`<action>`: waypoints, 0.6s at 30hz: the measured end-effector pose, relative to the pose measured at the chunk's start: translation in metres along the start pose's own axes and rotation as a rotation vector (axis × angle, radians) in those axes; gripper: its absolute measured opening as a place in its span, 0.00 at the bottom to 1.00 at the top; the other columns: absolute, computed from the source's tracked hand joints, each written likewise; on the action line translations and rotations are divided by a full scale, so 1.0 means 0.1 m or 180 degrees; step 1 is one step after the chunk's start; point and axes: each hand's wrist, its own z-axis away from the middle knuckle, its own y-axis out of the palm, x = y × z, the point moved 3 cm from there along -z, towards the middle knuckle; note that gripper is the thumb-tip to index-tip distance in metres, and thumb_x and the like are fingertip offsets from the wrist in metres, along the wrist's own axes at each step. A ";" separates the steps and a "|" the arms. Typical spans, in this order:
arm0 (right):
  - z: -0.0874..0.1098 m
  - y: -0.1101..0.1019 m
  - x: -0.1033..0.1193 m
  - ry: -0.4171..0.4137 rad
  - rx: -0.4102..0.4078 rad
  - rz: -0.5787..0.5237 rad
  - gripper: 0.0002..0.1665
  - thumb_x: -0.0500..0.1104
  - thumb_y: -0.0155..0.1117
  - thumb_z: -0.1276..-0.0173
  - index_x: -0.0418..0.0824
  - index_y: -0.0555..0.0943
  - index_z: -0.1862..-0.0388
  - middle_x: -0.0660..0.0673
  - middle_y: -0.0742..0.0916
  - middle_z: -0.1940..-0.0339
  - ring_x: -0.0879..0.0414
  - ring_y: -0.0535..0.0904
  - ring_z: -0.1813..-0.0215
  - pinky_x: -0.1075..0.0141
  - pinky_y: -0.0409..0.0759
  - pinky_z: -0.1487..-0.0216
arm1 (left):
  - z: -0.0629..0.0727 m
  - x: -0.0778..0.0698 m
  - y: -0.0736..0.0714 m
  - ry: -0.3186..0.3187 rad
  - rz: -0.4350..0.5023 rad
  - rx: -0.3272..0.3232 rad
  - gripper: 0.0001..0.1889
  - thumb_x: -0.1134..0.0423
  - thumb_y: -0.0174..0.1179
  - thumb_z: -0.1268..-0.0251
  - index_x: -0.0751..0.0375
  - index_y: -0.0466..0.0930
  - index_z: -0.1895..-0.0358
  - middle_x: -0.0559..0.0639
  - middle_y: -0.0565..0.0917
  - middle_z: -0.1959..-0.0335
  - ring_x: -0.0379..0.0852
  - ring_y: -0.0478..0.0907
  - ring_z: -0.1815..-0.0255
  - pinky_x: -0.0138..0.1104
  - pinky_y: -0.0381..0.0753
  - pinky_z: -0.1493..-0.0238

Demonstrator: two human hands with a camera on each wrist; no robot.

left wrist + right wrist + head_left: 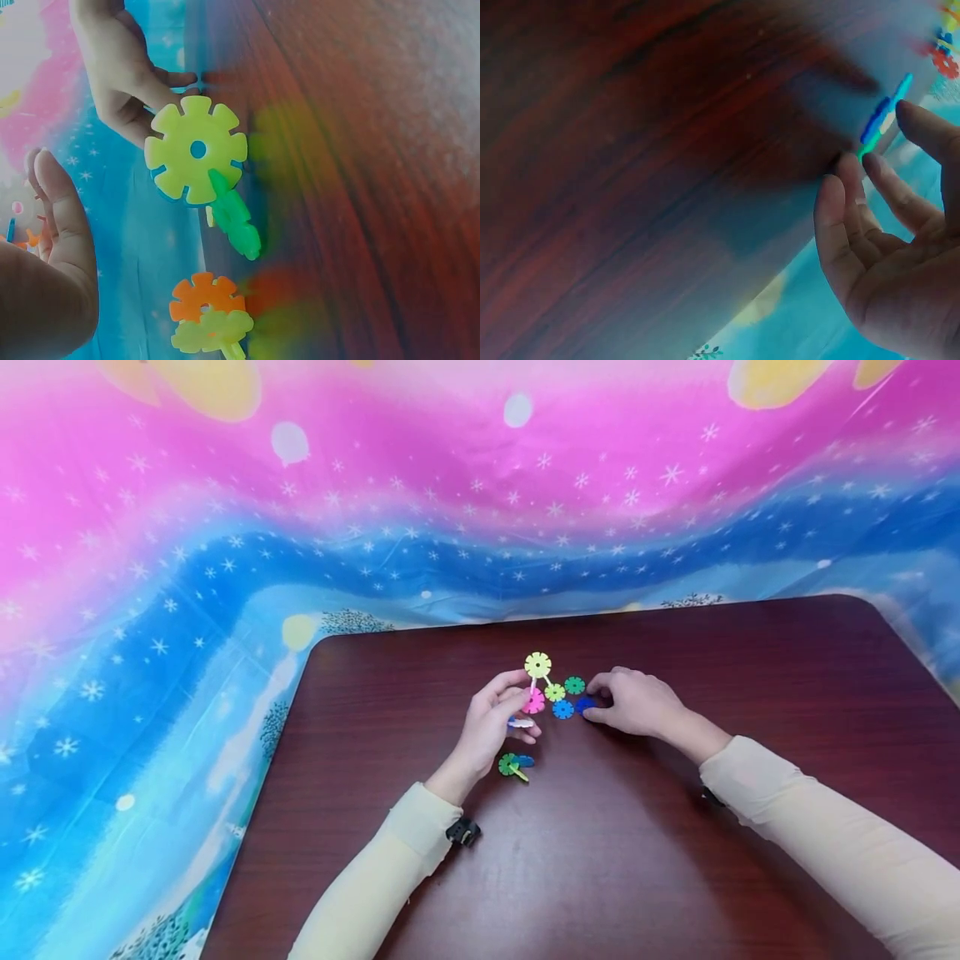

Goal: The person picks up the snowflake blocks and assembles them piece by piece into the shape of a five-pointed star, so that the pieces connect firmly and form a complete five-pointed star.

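Sleeves (817,827), two, pale cream, entering at lower left and lower right of the head view. Wrist device (462,832), one, black, at the left cuff; markings too small to read. Small cluster (508,766), slotted discs in green, blue and yellow-green joined together, on the dark red-brown, wood-grained surface (637,860), below the centre of the frame. Orange disc (199,292), one, with a yellow-green piece against it, bottom centre of the left wrist view. Left hand (486,714), centre of the head view: fingers grasping the pink disc (535,701) at its edge. White-and-blue piece (521,723), by the left fingers; whether gripped cannot be told. Right hand (637,702), right of centre: fingers pinching the dark blue disc (583,705). Blue disc (563,710), between the hands. Small yellow-green disc (555,692), just above it. Green disc (574,685), near the right fingertips. Large yellow-green disc (537,665), above the pink one, pale edge-on pieces below it. Backdrop cloth (420,468), across the upper frame, pink over blue, printed with white snowflakes.
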 end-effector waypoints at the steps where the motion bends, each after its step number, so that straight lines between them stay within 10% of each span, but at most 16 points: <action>1: 0.00 0.01 0.00 -0.0028 -0.0007 0.0052 0.24 0.55 0.77 0.35 0.44 0.87 0.45 0.46 0.85 0.56 0.51 0.80 0.57 0.49 0.81 0.59 | 0.00 0.00 0.00 0.0003 0.0001 0.0007 0.22 0.66 0.56 0.23 0.68 0.71 0.30 0.57 0.86 0.61 0.45 0.85 0.78 0.34 0.86 0.73; 9: -0.03 0.03 -0.01 -0.0017 0.0207 -0.0397 0.17 0.45 0.76 0.34 0.37 0.82 0.53 0.44 0.84 0.60 0.49 0.79 0.59 0.50 0.78 0.53 | 0.00 -0.01 0.00 -0.0001 0.0034 0.0032 0.22 0.66 0.54 0.22 0.67 0.70 0.29 0.64 0.86 0.59 0.45 0.84 0.78 0.33 0.86 0.75; 18: 0.18 -0.05 0.10 0.0174 0.0065 -0.2214 0.17 0.40 0.73 0.30 0.35 0.79 0.48 0.39 0.87 0.62 0.41 0.85 0.61 0.55 0.86 0.59 | 0.00 -0.02 0.02 -0.0019 0.0050 -0.0005 0.21 0.66 0.54 0.21 0.68 0.71 0.30 0.68 0.86 0.58 0.43 0.84 0.79 0.32 0.84 0.76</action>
